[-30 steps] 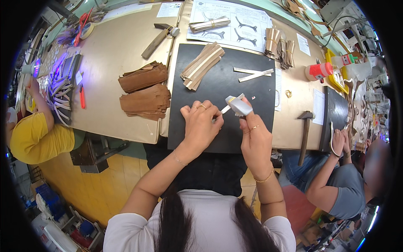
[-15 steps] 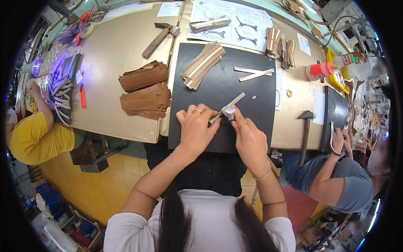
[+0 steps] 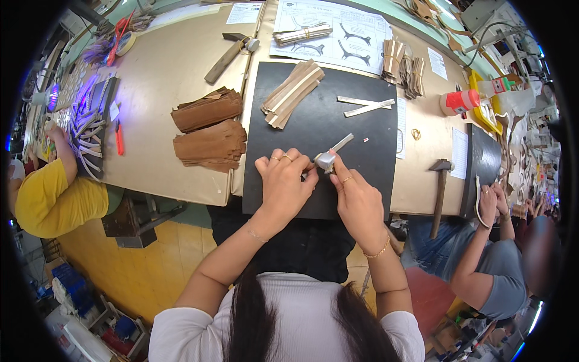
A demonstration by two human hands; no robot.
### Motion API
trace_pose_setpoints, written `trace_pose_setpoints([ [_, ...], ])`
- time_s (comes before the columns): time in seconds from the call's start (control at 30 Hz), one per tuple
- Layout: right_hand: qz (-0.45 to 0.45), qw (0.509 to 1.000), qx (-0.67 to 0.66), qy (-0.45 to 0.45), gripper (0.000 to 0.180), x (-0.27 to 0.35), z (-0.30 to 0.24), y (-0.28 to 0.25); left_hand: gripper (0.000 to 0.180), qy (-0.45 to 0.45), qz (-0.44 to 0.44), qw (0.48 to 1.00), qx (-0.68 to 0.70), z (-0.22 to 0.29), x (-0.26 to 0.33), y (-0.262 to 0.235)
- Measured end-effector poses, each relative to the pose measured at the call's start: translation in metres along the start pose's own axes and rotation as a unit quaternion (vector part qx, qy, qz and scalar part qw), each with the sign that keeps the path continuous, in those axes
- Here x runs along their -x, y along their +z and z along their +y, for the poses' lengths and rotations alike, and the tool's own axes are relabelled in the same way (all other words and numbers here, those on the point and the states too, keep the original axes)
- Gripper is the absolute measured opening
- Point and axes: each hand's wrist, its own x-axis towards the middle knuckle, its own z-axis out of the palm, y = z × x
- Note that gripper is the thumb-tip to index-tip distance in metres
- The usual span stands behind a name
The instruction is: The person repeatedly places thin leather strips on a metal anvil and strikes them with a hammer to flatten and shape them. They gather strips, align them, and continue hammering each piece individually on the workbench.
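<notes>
My left hand (image 3: 284,186) is closed on the near end of a narrow pale leather strip (image 3: 342,143), which slants away to the upper right on a black work mat (image 3: 362,196). In my right hand (image 3: 360,202) is a hammer (image 3: 325,161). Its grey metal head rests on or just above the strip, close to my left fingertips, while most of the handle is hidden by the hand. Farther back on the mat lie a fanned stack of pale and tan strips (image 3: 292,93) and two loose pale strips (image 3: 369,107), one crossing the other.
Left of the mat are two piles of brown leather pieces (image 3: 208,142) and another hammer (image 3: 226,60). A printed drawing sheet (image 3: 356,27) carries a banded bundle (image 3: 303,34). At right are a red-and-white bottle (image 3: 458,102) and a third hammer (image 3: 440,193). Co-workers sit on both sides.
The hammer head has shifted slightly left along the strip, toward my left fingers. My left hand stays nearly in place.
</notes>
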Motion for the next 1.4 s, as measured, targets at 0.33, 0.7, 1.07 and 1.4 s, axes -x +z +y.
trace_pose_setpoints([
  [0.33,-0.006,1.000,0.007,0.005,0.044,0.001,0.001,0.007,0.008,0.008,0.009,1.000,-0.005,-0.003,0.007,-0.001],
  [0.7,0.077,0.991,-0.112,0.002,0.050,0.006,-0.002,0.003,0.009,-0.003,0.010,1.000,0.004,-0.003,0.011,-0.005],
  [1.07,0.033,0.998,-0.054,-0.003,0.045,0.008,-0.009,0.004,0.011,-0.006,0.001,1.000,-0.012,-0.003,0.010,-0.003],
  [1.4,0.031,0.998,-0.057,-0.011,0.046,0.007,-0.006,-0.001,0.010,-0.012,0.008,1.000,0.017,-0.013,0.019,-0.009],
])
